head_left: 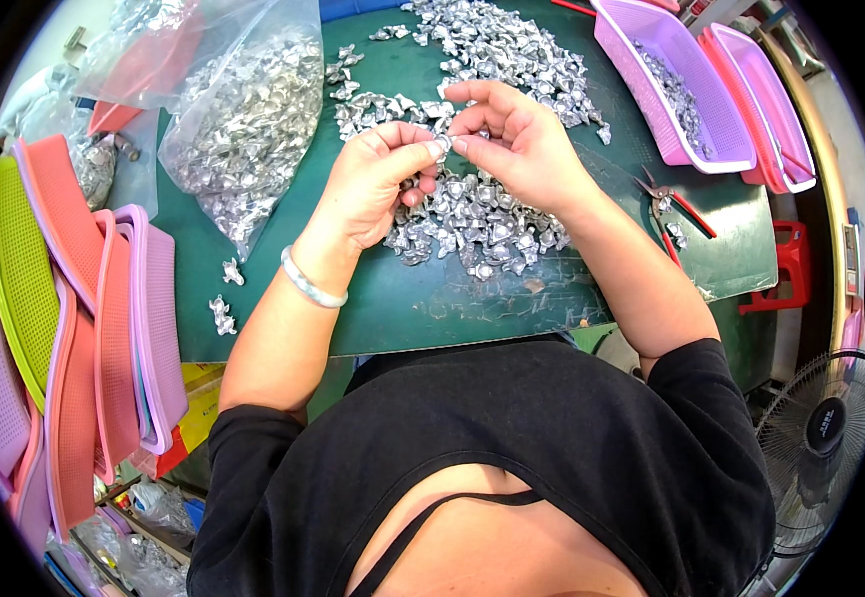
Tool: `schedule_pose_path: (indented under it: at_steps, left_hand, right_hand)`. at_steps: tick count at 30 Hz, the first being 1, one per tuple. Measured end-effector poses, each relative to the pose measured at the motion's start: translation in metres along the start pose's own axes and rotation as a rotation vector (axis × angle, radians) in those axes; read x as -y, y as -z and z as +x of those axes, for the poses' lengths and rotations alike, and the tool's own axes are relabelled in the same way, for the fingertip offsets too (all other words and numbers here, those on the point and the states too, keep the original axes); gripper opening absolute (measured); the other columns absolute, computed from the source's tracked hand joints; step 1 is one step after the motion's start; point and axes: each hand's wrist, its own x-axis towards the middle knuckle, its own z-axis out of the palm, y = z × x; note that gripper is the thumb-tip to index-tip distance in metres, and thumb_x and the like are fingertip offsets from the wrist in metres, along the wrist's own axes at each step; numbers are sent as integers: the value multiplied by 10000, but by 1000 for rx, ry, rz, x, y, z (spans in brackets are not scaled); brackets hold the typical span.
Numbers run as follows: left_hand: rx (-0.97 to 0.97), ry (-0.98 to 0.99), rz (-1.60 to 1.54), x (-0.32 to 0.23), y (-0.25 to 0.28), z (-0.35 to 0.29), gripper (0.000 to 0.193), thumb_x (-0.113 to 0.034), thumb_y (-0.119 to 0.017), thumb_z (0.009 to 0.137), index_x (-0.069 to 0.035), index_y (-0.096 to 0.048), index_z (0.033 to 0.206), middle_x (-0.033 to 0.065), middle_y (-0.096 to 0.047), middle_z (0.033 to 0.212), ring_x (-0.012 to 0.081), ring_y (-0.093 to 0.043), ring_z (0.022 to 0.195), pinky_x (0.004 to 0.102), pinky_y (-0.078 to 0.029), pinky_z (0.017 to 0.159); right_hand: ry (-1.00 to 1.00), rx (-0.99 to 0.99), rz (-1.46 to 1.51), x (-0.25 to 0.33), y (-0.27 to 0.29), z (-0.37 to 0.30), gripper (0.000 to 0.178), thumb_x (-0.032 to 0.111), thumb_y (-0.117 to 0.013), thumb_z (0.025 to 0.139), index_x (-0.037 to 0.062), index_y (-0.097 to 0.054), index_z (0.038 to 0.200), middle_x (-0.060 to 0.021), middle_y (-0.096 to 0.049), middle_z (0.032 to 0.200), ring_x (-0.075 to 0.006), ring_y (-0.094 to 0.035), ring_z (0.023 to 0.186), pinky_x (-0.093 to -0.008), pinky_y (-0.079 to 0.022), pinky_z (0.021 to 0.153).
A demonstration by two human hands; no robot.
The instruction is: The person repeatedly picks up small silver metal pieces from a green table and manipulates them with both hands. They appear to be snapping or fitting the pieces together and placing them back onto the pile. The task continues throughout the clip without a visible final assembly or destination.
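Note:
My left hand (378, 184), with a pale bangle (313, 281) on its wrist, is closed in a pinch between thumb and curled fingers. Against it my right hand (522, 149) brings its thumb and fingertips, the index finger arched above. Between the two sets of fingertips is a small silvery metal part (443, 145), mostly covered by the fingers. Below the hands lies a near heap of similar metal castings (482, 229). A larger far heap (512, 60) spreads over the green table (393, 313) beyond them.
A clear plastic bag of castings (253, 119) stands at left, two loose pieces (221, 314) near it. Stacked plastic baskets (74, 328) crowd the left edge. Red-handled cutters (691, 214) lie at right, below a purple basket (651, 80) holding parts. A fan (821, 428) stands lower right.

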Motion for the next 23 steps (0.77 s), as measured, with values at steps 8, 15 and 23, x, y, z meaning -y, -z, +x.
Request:
schedule_pose_path:
  at_steps: [8, 15, 23]
  left_hand:
    - [8, -159, 23, 3, -3, -1, 123, -34, -610, 772, -29, -551, 880, 14, -568, 716, 56, -531, 582, 155, -389, 466]
    - [20, -172, 14, 3, -2, 0, 130, -31, -606, 773, -27, -550, 890, 16, -567, 719, 61, -537, 588, 157, -394, 469]
    - [25, -140, -23, 5, 1, 2, 124, -53, -601, 787, -36, -549, 898, 16, -566, 707, 72, -545, 588, 170, -406, 476]
  right_hand:
    - [10, -7, -1, 2, 3, 0, 414, -37, -554, 790, 23, -453, 1187, -43, -592, 904, -80, -550, 852, -204, -427, 745]
    - [34, -14, 6, 2, 3, -1, 412, -35, -561, 789, 22, -459, 1184, -50, -597, 909, -82, -553, 851, -206, -431, 740]
    - [38, -13, 1, 2, 3, -1, 410, -37, -556, 794, 24, -458, 1187, -57, -600, 914, -87, -556, 855, -207, -434, 744]
